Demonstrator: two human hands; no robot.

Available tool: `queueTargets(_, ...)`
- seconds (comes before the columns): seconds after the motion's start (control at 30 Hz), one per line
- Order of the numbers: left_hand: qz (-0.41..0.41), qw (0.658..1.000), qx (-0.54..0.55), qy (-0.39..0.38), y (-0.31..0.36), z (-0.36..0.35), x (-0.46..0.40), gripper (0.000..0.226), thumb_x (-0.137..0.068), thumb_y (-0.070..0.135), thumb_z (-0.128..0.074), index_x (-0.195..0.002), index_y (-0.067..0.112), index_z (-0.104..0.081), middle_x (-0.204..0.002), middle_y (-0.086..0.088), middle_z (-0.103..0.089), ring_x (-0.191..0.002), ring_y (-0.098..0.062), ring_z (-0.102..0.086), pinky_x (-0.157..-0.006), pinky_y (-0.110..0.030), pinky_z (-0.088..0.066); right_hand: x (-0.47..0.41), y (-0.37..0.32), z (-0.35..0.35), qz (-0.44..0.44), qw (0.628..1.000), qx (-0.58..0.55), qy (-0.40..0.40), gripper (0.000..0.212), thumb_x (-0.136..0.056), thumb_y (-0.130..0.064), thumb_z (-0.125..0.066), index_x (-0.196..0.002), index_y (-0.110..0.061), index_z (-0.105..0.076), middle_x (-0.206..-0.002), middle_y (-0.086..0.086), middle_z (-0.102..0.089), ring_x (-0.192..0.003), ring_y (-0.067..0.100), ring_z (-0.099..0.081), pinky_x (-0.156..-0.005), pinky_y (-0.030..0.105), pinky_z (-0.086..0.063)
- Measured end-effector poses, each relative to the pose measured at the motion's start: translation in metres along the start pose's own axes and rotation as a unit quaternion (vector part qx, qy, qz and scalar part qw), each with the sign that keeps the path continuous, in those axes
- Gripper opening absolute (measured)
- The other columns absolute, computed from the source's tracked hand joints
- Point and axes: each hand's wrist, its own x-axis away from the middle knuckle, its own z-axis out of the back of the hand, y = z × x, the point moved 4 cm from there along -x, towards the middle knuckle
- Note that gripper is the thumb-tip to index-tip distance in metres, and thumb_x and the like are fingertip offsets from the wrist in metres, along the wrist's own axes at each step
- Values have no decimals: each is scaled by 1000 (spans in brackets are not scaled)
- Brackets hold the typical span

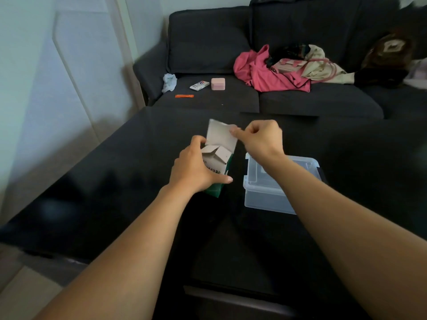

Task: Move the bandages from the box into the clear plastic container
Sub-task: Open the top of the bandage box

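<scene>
Box (217,167) stands steadied in the left hand's (196,168) grip — right hand (261,139) pinches its top flap (219,135) back, exposing the inner flaps.

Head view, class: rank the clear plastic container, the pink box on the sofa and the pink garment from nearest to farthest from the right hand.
From the right hand:
1. Clear plastic container: on the table, just below the right forearm.
2. Pink box: on the sofa seat, beyond the table, to the left.
3. Pink garment: on the sofa, farther back; close to the pink box in distance, so this order is tentative.
</scene>
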Motion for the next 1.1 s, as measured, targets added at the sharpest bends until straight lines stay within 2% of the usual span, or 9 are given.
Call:
queueTargets(0.1,18,996,55,-62,-3,-1,1,116,-46,62,-92,-145,34,-38,-139,6,-53,-123,-21,-55,-99,-43,-52,10,-6,-11,72,992,60,-79,29,-87,-42,-71,-82,-15,-78,-70,-3,-69,-65,8,-62,-65,34,-56)
queueTargets(0.23,66,983,142,-101,-5,11,-2,52,-83,46,-72,-130,38,-51,-122,6,-60,-104,-11,-60,-81,-38,-59,20,-5,-26,76,954,115,-265,36,-87,-38,-69,-119,-20,-71,-82,-6,-60,-74,7,-57,-65,23,-44)
queueTargets(0.37,54,983,129,-119,-8,13,1,37,-94,36,-61,-131,38,-53,-117,4,-60,-102,-12,-61,-72,-37,-64,25,-6,-29,134,930,150,-307,44,-87,-36,-73,-127,-19,-66,-88,-4,-64,-76,9,-59,-67,24,-46)
queueTargets(0.53,52,990,118,-49,-9,13,4,26,-102,35,-44,-122,24,-56,-109,4,-63,-91,-14,-64,-65,-38,-64,27,-7,-20,197,933,193,-232,58,-69,-44,-87,-116,-23,-60,-101,-2,-57,-83,10,-58,-71,26,-52)
queueTargets(0.7,114,984,123,62,-13,17,5,21,-100,22,-45,-118,15,-55,-108,-2,-62,-70,-21,-70,-61,-43,-64,25,-4,-2,162,959,171,-161,23,-79,-26,-78,-94,-18,-63,-94,-2,-64,-80,13,-65,-68,29,-57)
queueTargets(0.83,138,979,126,78,-16,13,5,27,-95,26,-56,-120,16,-52,-115,-4,-62,-87,-21,-67,-73,-39,-59,29,9,27,151,970,161,-99,11,-88,-21,-70,-98,-18,-71,-95,-6,-69,-90,12,-66,-77,26,-56)
queueTargets(0.93,4,973,37,226,8,25,13,38,-85,22,-70,-117,11,-53,-117,-5,-53,-103,-23,-53,-78,-27,-37,34,23,54,123,967,208,-82,36,-94,-37,-65,-127,-21,-61,-116,-5,-63,-104,9,-60,-85,26,-50)
queueTargets(1.0,-126,941,57,310,41,34,29,21,-81,18,-71,-96,11,-58,-97,0,-55,-86,-17,-53,-69,-25,-39,35,32,82,84,945,316,-6,42,-94,-43,-62,-128,-18,-58,-122,2,-61,-103,17,-61,-80,30,-51)
queueTargets(1.1,-189,959,46,206,80,11,45,21,-85,32,-72,-75,17,-62,-67,9,-60,-60,-8,-57,-57,-23,-45,37,51,124,-63,892,446,42,48,-94,-55,-54,-113,-11,-57,-103,9,-61,-88,26,-63,-69,37,-51)
